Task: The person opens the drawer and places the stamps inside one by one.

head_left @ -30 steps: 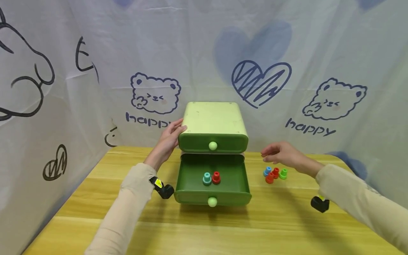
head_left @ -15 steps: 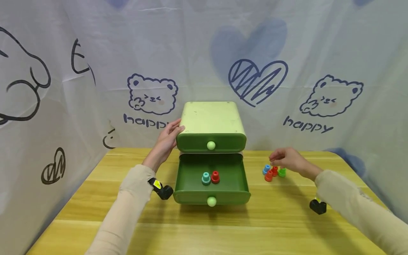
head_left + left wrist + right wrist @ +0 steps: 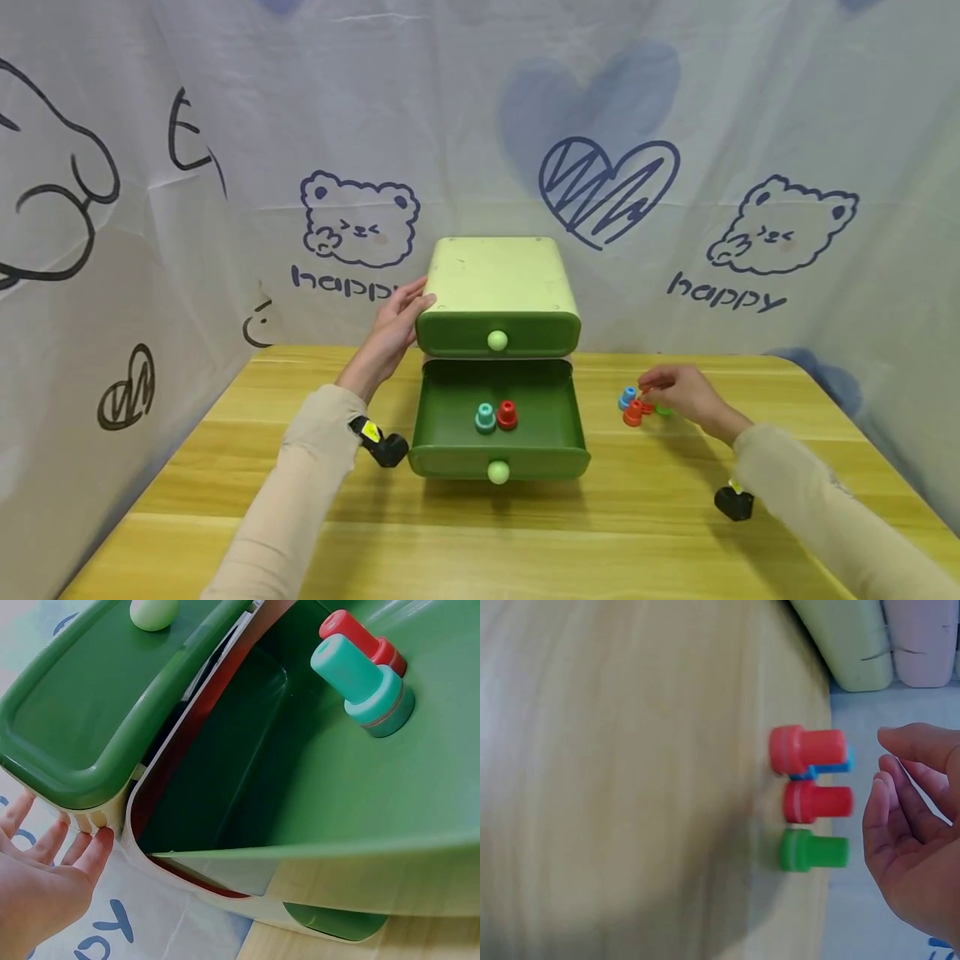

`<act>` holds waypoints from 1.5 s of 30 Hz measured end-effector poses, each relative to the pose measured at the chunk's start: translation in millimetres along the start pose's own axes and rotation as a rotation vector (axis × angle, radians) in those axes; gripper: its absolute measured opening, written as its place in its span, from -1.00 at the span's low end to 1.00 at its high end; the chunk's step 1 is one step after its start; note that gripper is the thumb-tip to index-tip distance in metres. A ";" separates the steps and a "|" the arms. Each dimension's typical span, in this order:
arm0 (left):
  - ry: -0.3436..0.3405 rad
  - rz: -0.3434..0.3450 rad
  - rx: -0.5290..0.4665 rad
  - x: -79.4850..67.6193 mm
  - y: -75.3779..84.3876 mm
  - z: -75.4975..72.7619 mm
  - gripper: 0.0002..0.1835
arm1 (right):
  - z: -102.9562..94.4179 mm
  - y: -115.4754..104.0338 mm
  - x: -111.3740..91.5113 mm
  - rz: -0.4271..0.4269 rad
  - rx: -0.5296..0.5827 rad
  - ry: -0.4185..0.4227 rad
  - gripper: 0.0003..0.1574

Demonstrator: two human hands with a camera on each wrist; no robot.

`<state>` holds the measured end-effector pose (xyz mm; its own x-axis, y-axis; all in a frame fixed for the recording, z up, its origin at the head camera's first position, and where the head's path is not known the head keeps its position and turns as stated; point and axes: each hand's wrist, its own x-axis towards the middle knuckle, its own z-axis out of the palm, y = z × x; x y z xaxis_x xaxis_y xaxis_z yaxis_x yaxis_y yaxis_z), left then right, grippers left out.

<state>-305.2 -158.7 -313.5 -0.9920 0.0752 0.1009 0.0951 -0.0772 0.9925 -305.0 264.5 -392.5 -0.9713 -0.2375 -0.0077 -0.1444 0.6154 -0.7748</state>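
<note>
My left hand (image 3: 392,332) rests against the left side of a small two-drawer cabinet (image 3: 501,275), thumb by the top edge; in the left wrist view its fingers (image 3: 94,855) lie extended against the casing. The lower drawer (image 3: 450,392) is pulled out. Inside, a teal stepped peg (image 3: 485,418) and a red one (image 3: 507,415) stand upright side by side. My right hand (image 3: 686,393) hovers at the loose pegs on the table, a gap between thumb and fingers in the right wrist view. Nearest its fingertips are two red pegs (image 3: 817,802), a green peg (image 3: 814,850) and a partly hidden blue peg (image 3: 627,398).
The wooden table (image 3: 570,542) carries everything. The upper drawer (image 3: 457,335) is closed, with a round pale knob (image 3: 497,340). A white printed cloth (image 3: 480,125) hangs close behind the cabinet and along both sides.
My right hand has come down and slightly right, from above the loose pegs to right at them, and now partly covers the green and rear red ones. The left hand keeps its place.
</note>
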 end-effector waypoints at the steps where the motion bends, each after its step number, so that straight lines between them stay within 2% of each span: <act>1: 0.000 -0.002 -0.002 0.0 -0.1 -0.2 -0.35 | 2.7 1.3 -0.8 -0.004 0.005 0.012 -0.62; 9: 0.010 -0.018 -0.004 -1.5 -0.6 -1.6 -0.35 | 18.6 10.4 -2.6 0.004 0.059 0.078 -0.60; 17: 0.014 -0.008 -0.018 0.1 1.5 -0.5 -0.35 | 25.7 16.2 -3.2 0.059 0.069 0.074 -0.64; 36: 0.006 -0.014 -0.027 -0.2 1.7 1.1 -0.34 | 37.8 21.8 -7.4 0.044 -0.020 0.057 -0.66; 45: 0.000 -0.008 -0.020 -0.7 0.5 0.4 -0.34 | 38.6 23.9 -7.5 0.048 -0.017 0.051 -0.61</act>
<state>-304.4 -158.4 -313.0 -0.9927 0.0763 0.0934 0.0859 -0.0966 0.9916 -293.9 251.9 -435.4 -0.9855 -0.1691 -0.0123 -0.0999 0.6377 -0.7638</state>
